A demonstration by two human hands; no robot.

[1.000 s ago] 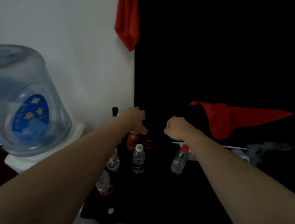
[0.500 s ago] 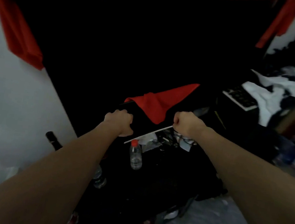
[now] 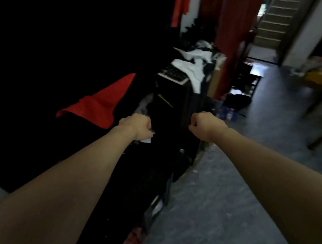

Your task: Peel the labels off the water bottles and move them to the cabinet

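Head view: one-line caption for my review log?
Both fists, left hand and right hand, extended over a dark cluttered table; no bottles visible.

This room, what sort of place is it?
Probably a cluttered storeroom or back room of a home, dimly lit: crumpled white cloth heaped on dark furniture, red fabric draped over black, a bare concrete floor, and a staircase beyond.

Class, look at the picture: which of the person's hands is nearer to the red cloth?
Left. The left hand sits just right of the red cloth; the right hand is farther right, beyond the dark cabinet.
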